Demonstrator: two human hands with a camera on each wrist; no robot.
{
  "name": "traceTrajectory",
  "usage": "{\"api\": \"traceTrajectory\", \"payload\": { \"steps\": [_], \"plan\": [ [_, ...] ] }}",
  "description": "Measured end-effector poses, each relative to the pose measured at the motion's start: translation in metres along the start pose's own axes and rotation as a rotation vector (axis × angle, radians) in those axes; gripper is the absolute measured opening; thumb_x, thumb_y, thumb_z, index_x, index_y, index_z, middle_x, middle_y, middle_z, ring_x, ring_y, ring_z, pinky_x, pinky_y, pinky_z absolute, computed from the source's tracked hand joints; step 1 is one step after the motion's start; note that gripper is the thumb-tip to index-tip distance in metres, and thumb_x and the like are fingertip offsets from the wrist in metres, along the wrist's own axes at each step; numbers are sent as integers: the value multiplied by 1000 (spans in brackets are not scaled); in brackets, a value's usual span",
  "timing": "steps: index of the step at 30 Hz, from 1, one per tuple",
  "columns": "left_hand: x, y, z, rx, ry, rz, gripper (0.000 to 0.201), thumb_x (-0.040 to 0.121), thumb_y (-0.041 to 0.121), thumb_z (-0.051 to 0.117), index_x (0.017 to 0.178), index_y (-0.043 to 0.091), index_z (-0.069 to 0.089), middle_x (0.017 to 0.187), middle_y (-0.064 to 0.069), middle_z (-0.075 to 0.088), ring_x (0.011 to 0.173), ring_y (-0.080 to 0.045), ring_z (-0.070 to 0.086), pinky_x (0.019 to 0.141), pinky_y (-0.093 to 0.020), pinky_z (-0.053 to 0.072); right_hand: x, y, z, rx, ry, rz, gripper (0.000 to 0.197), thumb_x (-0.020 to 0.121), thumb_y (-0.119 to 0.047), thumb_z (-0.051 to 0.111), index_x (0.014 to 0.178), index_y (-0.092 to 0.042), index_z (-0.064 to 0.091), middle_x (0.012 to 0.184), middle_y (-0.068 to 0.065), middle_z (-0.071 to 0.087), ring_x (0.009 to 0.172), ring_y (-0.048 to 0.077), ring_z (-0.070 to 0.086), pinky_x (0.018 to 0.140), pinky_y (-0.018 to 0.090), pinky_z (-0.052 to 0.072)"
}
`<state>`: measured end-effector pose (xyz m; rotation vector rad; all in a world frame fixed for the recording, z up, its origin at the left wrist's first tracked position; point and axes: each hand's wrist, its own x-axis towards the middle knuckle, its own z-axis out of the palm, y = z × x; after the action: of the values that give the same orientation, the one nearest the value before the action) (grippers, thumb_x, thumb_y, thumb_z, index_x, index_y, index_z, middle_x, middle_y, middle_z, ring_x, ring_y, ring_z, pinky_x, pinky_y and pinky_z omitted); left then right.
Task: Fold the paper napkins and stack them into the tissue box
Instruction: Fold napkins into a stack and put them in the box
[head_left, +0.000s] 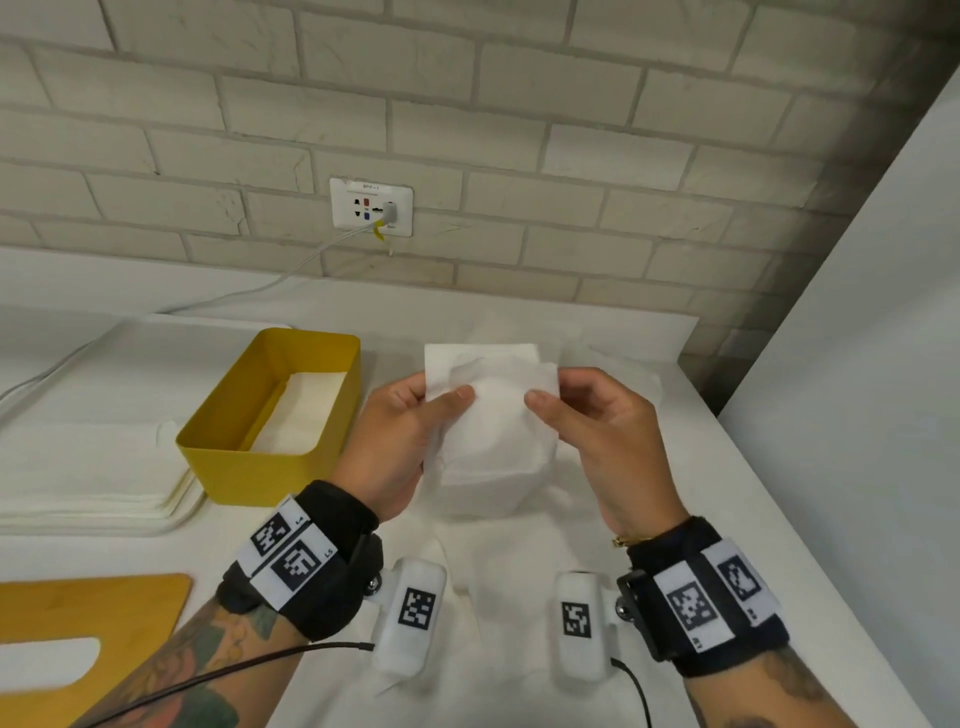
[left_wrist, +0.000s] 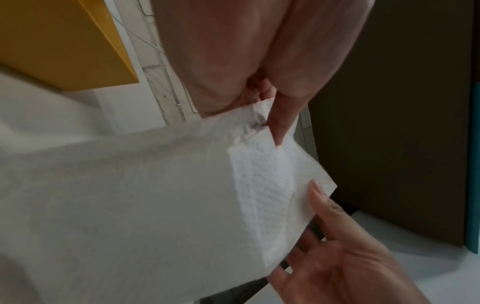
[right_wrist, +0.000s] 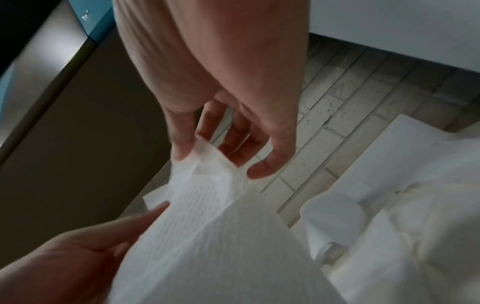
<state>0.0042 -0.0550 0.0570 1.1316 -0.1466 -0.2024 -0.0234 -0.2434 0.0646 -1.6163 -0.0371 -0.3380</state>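
Paper napkin (head_left: 488, 415): white, embossed, held up above the tabletop (head_left: 727, 519) between both hands, just right of the tissue box; its upper edge is partly doubled over.
Left hand (head_left: 400, 447): thumb on the near face of the napkin's left upper part, fingers behind, pinching it.
Right hand (head_left: 602, 441): thumb and fingers pinch the napkin's right upper corner.
Tissue box (head_left: 270, 415): yellow, open-topped, standing on the tabletop left of the hands, with white folded napkins lying flat inside.
Writing: the wall socket (head_left: 371, 207) carries a small label at its top, too small to read; the wristbands (head_left: 291, 551) bear black-and-white square markers with tiny letters that are not legible.
Socket detail: a white plug sits in it, with a white cable (head_left: 291, 270) running down to the left.
Lid (head_left: 78, 639): ochre board with a rounded slot, lying at the near left.
Stack of napkins (head_left: 88, 467): flat white sheets on a tray left of the box.
Head view only: box contents, socket, lid, stack.
Left wrist view only: the napkin's embossed weave (left_wrist: 262, 185) close up, the box's yellow outer wall (left_wrist: 64, 41), the right hand's thumb (left_wrist: 322, 197) on the sheet.
Right wrist view only: the right hand's fingers (right_wrist: 270, 162) spread around the pinched corner, and a roll of white paper (right_wrist: 335, 218) on the tabletop by the brick wall (right_wrist: 337, 115).
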Motion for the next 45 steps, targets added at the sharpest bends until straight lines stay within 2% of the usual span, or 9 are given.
{"api": "traceTrajectory", "payload": {
  "steps": [7,12,17,22,28,33,39,42,45],
  "plan": [
    [-4,7,-10,-60,44,-21,29,107,22,49,109,10,74,106,-7,79,94,-19,76,75,-26,61,-6,-2,-8,103,94,-25,12,85,-21,76,92,-13,71,91,9,78,87,24,73,90,50,57],
    [-2,6,-11,-69,33,5,28,107,18,46,108,12,74,105,-6,79,95,-17,76,75,-24,59,-10,-31,-18,273,-307,51,34,57,-37,93,83,-19,79,90,12,77,82,21,73,76,32,60],
    [-3,0,5,-64,-36,44,33,107,18,42,120,12,72,115,-5,77,107,-19,72,88,-27,56,6,-23,9,223,-98,126,24,78,-19,78,96,-5,73,100,18,77,91,29,69,83,42,51],
    [-5,-2,5,-127,-54,-5,42,110,30,37,135,9,63,133,-10,69,125,-24,64,107,-39,49,15,-6,15,211,18,182,10,87,-15,78,93,-8,74,98,26,71,87,34,58,81,49,45],
    [-5,-3,2,-77,-58,-45,52,103,49,39,130,14,66,125,-8,73,118,-21,69,99,-39,55,19,0,19,154,56,154,9,88,-11,77,92,-4,72,95,25,74,95,44,69,95,58,52],
    [-1,-8,-1,68,18,24,26,100,18,60,118,5,72,114,-14,76,108,-34,72,92,-43,60,16,0,26,131,51,166,9,89,-11,75,92,-4,71,89,16,77,86,31,73,88,56,57],
    [-1,-7,-7,44,1,2,25,98,16,60,117,3,72,113,-16,76,103,-33,74,86,-40,62,13,18,15,156,-112,310,60,70,-32,88,121,-12,65,113,8,76,103,24,73,87,38,58],
    [-3,-9,-12,77,-29,-28,25,95,16,63,114,2,73,111,-16,77,97,-29,75,76,-32,62,10,16,11,262,-124,355,41,78,-26,79,107,3,71,103,13,76,92,25,73,79,35,60],
    [-4,-13,-12,120,-32,-33,21,94,16,64,109,4,75,107,-15,78,91,-24,75,69,-27,60,11,16,10,229,-59,327,22,90,-24,74,97,-4,75,91,9,75,82,22,72,72,33,58]
  ]
}}
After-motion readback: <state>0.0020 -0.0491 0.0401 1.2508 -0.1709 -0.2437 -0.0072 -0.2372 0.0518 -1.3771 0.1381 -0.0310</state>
